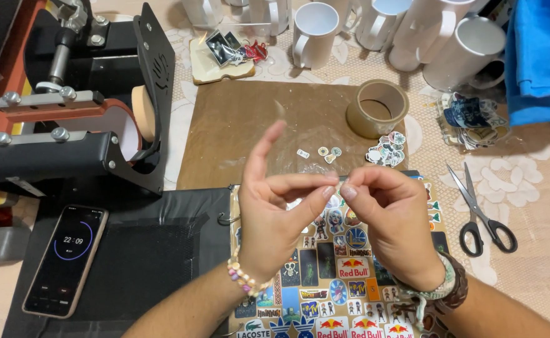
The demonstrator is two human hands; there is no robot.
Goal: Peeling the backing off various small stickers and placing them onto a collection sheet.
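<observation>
- You pinch a tiny clear sticker (334, 185) between both hands, above the sticker sheet (344, 275).
- Your left hand (275, 216) and right hand (391, 219) press fingertips together on it.
- It looks light, thin and bendy; hold its edges.
- Scissors (481, 213) lie nearby.

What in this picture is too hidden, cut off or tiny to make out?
Head view only:
- What the left hand and right hand pinch: too small, hidden by fingertips.
- Sticker sheet: middle covered by both hands, bottom cut by the frame.
- Mugs: tops cut by the upper edge.
- Small cutouts on the brown paper: too tiny to tell.
</observation>
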